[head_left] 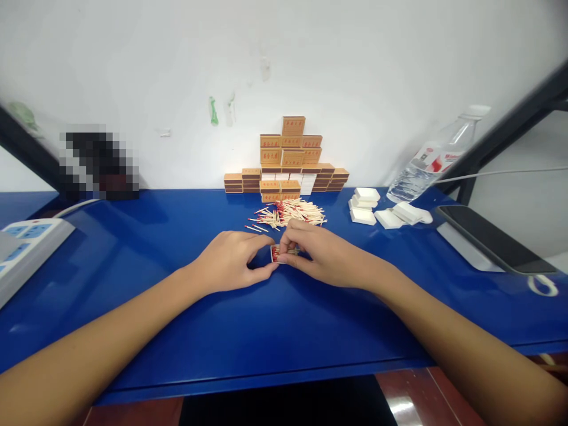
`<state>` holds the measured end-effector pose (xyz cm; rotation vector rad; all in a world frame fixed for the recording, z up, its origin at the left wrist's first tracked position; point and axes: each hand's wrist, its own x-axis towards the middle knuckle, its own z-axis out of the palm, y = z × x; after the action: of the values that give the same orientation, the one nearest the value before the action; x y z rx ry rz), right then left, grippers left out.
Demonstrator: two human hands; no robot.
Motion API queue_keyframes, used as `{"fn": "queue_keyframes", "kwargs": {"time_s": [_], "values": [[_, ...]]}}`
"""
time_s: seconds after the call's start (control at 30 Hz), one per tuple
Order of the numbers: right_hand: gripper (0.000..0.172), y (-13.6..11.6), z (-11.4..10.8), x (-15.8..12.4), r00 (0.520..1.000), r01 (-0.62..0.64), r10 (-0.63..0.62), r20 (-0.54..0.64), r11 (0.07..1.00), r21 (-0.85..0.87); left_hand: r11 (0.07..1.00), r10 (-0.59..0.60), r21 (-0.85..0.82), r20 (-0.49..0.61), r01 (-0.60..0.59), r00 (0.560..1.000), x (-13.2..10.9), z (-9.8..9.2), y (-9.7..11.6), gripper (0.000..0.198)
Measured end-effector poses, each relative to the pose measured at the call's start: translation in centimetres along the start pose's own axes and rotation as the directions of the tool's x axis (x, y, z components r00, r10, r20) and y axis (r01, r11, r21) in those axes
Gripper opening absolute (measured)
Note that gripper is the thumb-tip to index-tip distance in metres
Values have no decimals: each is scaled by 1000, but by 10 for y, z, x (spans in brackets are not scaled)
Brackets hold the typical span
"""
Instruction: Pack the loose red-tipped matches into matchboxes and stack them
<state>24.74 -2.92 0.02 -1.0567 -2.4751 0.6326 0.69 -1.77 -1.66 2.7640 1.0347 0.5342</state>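
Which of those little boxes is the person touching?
The open box between the left hand and right hand, red-tipped matches inside; the brown boxes by the wall and white boxes by the bottle are untouched.

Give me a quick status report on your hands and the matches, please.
Left hand holding small pale rectangular matchbox tray. Right hand at red-tipped wooden matches inside. Loose pile of pale wooden matches just beyond.

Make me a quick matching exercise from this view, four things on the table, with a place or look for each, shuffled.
1. small tray
2. loose matches
3. bottle
4. power strip

A. white with blue panels
B. clear, with a white cap
C. between the left hand and right hand
D. piled in front of the stacked matchboxes

Pairs: 1-C, 2-D, 3-B, 4-A
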Motion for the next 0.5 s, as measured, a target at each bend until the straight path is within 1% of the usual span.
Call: {"fn": "queue_keyframes", "kwargs": {"time_s": [0.17,0.3,0.4,0.5], "values": [[16,0,-6,-1,1000,8,-10,-25,997,-72,1000,2,1,-12,-2,1000,0,0,0,26],[9,7,-15,-5,998,5,-15,-67,988,-156,1000,6,5,-31,-6,999,0,1,-1,30],[9,14,-18,-6,999,-19,11,-41,979,-205,1000,1,3,-27,-1,1000,0,1,-2,31],[14,17,-18,-6,1000,-26,26,-6,979,-200,1000,-8,2,-23,8,1000,0,1,-1,31]]}}
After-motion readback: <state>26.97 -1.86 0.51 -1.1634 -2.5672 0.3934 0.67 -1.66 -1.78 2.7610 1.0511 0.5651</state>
